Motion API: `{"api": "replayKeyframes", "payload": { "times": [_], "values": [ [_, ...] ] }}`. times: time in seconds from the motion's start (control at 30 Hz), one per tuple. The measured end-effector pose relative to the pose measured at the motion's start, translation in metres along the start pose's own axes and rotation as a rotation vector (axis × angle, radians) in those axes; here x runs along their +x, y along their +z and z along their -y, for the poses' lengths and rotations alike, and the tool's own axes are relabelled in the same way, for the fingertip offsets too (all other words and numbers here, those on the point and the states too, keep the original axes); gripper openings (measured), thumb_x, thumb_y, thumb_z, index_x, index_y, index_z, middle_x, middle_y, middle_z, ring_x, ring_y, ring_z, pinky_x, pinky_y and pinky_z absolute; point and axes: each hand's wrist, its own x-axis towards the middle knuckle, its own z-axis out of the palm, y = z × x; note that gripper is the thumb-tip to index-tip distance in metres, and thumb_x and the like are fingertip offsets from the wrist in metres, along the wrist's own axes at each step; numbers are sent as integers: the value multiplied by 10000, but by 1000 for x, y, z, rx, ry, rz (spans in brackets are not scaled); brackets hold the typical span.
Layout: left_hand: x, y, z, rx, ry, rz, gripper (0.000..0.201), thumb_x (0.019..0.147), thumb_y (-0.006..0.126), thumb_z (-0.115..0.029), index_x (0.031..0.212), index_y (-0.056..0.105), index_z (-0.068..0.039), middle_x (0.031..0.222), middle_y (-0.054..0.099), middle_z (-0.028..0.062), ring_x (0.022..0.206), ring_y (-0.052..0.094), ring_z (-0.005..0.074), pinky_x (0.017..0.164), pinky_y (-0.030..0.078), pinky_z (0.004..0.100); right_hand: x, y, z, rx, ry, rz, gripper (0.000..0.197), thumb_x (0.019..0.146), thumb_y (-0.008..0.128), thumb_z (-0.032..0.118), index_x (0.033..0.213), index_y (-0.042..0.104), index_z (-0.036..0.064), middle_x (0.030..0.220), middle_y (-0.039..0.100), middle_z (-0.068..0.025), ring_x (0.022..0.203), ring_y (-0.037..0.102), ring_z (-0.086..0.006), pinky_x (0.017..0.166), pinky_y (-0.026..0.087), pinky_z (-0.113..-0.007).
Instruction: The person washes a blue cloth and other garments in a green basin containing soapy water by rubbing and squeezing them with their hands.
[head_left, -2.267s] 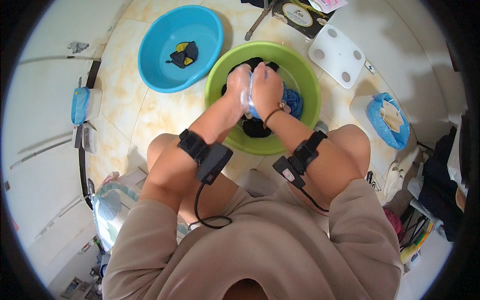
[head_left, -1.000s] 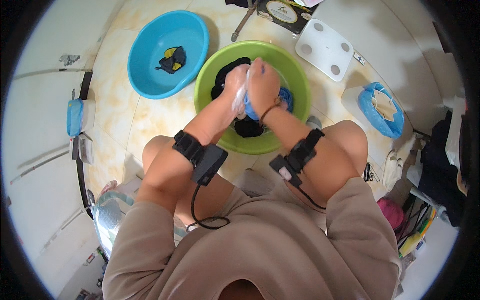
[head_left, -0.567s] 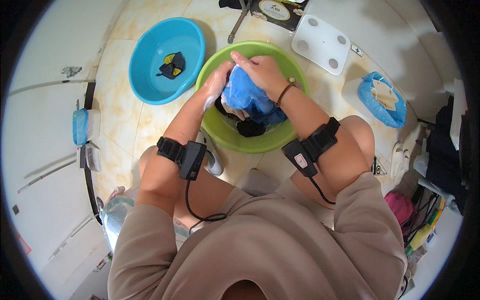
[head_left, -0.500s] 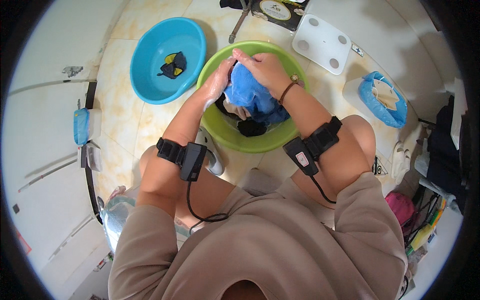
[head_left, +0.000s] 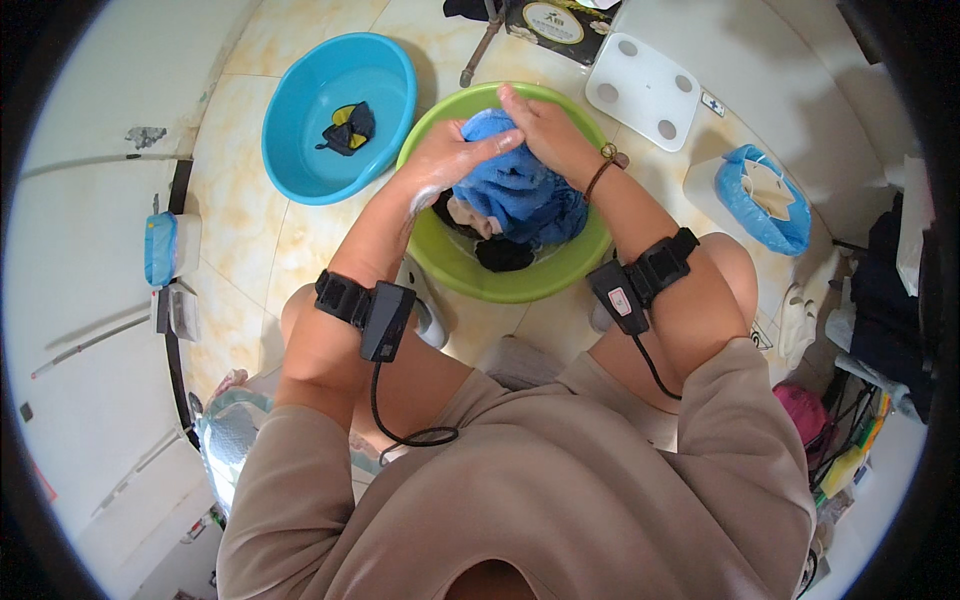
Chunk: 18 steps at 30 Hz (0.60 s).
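Over the green basin [head_left: 510, 291], a wet-looking blue cloth [head_left: 510, 190] is bunched up between my two hands. My left hand [head_left: 452, 158] grips its left upper side, thumb laid across the top, with suds on the wrist. On the upper right, my right hand [head_left: 550, 132] presses round the same cloth; some of its fingers are hidden behind it. Lower folds of the blue cloth hang into the basin. Under them lie a black cloth [head_left: 503, 256] and a beige cloth [head_left: 468, 216], partly covered.
A blue basin [head_left: 300, 180] with a dark and yellow cloth [head_left: 350, 130] stands to the left. At the far right are a white scale [head_left: 645, 92] and a bin with a blue liner [head_left: 765, 200]. A metal rod [head_left: 482, 55] stands beyond the green basin.
My hands have shifted on the blue cloth: the left thumb now lies across its top, and the right hand has moved slightly right. The cloth is bunched differently.
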Motion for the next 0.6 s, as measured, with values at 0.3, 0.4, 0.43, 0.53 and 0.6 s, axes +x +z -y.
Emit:
{"api": "replayKeyframes", "payload": {
  "times": [0.3, 0.4, 0.43, 0.53, 0.6],
  "values": [
    [-12, -13, -29, -768, 304, -156, 302, 841, 608, -276, 997, 564, -20, 880, 615, 64, 761, 607, 137, 679, 515, 278, -1, -3, -10, -163, 51, 129, 922, 829, 45, 673, 1143, 512, -57, 1189, 479, -287, 1164, 411, -375, 1013, 243, -374],
    [-15, -18, -33, -927, 340, -99, 297, 869, 557, -300, 994, 554, -30, 890, 613, 94, 785, 613, 185, 727, 509, 323, -2, -1, -12, -185, 100, 156, 911, 831, 47, 670, 1180, 492, -44, 1230, 447, -283, 1172, 402, -377, 1028, 229, -380],
    [-16, -20, -36, -1017, 357, -69, 298, 873, 548, -306, 987, 556, -31, 890, 615, 103, 800, 612, 198, 746, 505, 338, -3, 1, -13, -168, 64, 148, 918, 825, 48, 680, 1190, 485, -40, 1235, 445, -277, 1166, 411, -374, 1033, 222, -366],
    [-8, -33, -34, -1007, 333, -126, 296, 870, 550, -314, 962, 557, -34, 886, 613, 107, 816, 607, 209, 761, 495, 360, -3, 1, -10, -75, 102, 156, 906, 813, 112, 704, 1217, 467, -25, 1231, 460, -255, 1151, 435, -353, 1019, 260, -375],
    [4, -40, -24, -952, 261, -278, 281, 855, 568, -292, 942, 555, -25, 879, 610, 108, 796, 602, 218, 759, 490, 367, -5, 0, -9, -1, 179, 168, 892, 808, 174, 717, 1234, 457, -14, 1221, 478, -238, 1141, 452, -335, 998, 304, -399]
  ]
}}
